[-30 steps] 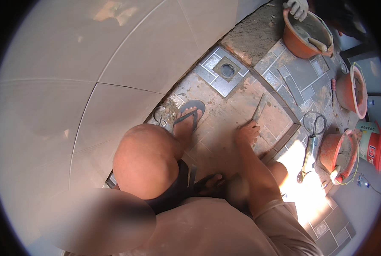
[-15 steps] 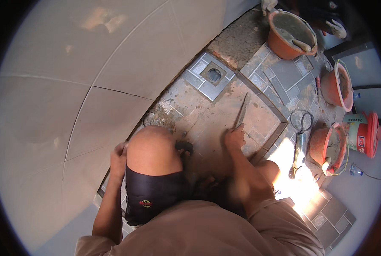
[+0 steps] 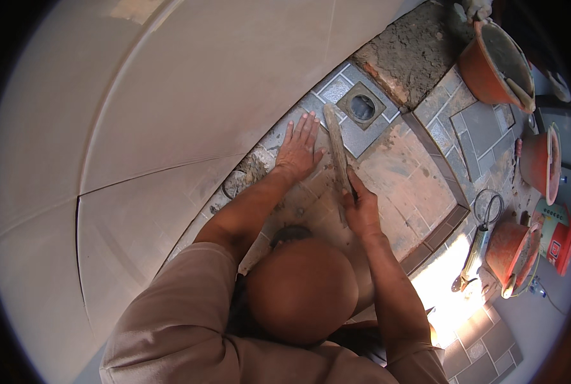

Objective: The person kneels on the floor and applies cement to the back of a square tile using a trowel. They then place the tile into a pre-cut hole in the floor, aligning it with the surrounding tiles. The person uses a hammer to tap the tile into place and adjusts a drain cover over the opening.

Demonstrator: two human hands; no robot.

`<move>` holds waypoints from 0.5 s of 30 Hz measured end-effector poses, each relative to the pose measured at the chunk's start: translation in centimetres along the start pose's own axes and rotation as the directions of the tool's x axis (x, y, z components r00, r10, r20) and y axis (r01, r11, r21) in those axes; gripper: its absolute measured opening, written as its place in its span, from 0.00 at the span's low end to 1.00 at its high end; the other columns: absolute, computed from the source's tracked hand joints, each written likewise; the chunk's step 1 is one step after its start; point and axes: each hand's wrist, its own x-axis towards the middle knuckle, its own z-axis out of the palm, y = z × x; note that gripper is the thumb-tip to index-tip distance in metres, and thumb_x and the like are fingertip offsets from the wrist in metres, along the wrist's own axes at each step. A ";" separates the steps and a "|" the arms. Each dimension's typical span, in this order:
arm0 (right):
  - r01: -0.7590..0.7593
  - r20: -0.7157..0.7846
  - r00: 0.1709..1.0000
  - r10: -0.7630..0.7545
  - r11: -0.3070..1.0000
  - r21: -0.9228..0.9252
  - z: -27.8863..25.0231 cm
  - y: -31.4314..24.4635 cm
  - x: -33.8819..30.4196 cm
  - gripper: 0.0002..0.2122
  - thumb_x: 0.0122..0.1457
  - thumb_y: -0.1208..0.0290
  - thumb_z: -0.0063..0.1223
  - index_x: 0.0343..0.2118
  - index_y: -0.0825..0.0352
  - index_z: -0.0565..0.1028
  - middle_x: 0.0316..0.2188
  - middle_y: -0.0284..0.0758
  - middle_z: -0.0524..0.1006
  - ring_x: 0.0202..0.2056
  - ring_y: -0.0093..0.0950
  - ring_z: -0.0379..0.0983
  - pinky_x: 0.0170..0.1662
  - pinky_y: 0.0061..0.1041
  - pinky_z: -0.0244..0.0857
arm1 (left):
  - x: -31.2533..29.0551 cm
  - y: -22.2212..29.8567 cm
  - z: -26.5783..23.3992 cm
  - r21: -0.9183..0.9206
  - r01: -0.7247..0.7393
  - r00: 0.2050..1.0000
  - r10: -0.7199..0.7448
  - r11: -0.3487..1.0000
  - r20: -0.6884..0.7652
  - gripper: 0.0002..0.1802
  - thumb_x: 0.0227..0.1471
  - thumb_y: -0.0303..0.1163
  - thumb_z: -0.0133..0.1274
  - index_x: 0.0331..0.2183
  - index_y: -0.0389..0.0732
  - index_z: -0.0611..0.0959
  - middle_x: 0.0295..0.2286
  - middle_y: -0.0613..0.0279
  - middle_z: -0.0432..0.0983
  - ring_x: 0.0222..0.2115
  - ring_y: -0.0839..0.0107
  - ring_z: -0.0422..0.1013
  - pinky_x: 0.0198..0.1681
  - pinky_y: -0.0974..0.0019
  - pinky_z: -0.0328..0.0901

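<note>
My left hand lies flat with its fingers spread, on the floor beside the wall. Its fingertips reach the edge of a grey patterned tile that holds a square floor drain. In my right hand is the handle of a long, narrow plastering trowel. Its blade is coated with mortar and stands on edge between my hands, the far end beside the drain tile. Under it is a bare, dusty stretch of floor. My knee hides the floor closest to me.
Rough mortar lies beyond the drain. A raised brown tile edge borders the floor at right. Past it are an orange bucket, more buckets, an angle grinder and a red-green pail. Another person's gloved hand touches the far bucket.
My left hand has gone from beside my knee to the floor near the drain. My right hand and the trowel have shifted toward the wall, and the view has swung left.
</note>
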 end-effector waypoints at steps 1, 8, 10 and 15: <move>0.050 -0.003 0.999 -0.050 0.997 -0.051 0.1 0.1 0.3 0.28 0.67 0.82 0.54 0.71 0.65 0.69 0.56 0.48 0.83 0.54 0.34 0.81 0.59 0.29 0.70 | 0.2 0.1 -0.1 -0.005 0.016 1.000 -0.016 1.000 0.010 0.47 0.71 0.55 0.39 0.76 0.35 0.48 0.77 0.52 0.34 0.78 0.56 0.31 0.79 0.45 0.30; -0.027 0.064 0.998 0.028 0.999 -0.023 0.2 -1.3 2.4 0.27 0.66 0.82 0.54 0.70 0.66 0.69 0.58 0.56 0.79 0.61 0.45 0.77 0.64 0.34 0.68 | 0.2 -0.1 0.1 -0.077 0.032 0.997 -0.038 0.997 -0.067 0.49 0.67 0.51 0.50 0.74 0.33 0.52 0.76 0.48 0.38 0.78 0.54 0.33 0.79 0.42 0.31; -0.047 0.080 0.995 0.051 0.997 -0.058 0.3 -0.3 3.0 0.27 0.66 0.82 0.54 0.69 0.66 0.70 0.58 0.57 0.79 0.61 0.47 0.77 0.63 0.35 0.69 | 0.3 0.1 0.1 -0.077 0.033 0.998 -0.037 0.996 -0.052 0.49 0.66 0.50 0.51 0.74 0.33 0.53 0.76 0.47 0.39 0.78 0.53 0.33 0.78 0.41 0.31; -0.121 0.101 0.986 0.133 0.986 -0.116 -1.1 -3.3 3.7 0.26 0.66 0.80 0.54 0.69 0.65 0.71 0.58 0.56 0.78 0.60 0.50 0.77 0.62 0.38 0.70 | 0.4 0.0 0.2 -0.078 0.033 0.998 -0.038 0.996 -0.054 0.49 0.66 0.50 0.51 0.74 0.33 0.52 0.76 0.47 0.39 0.78 0.52 0.34 0.78 0.39 0.31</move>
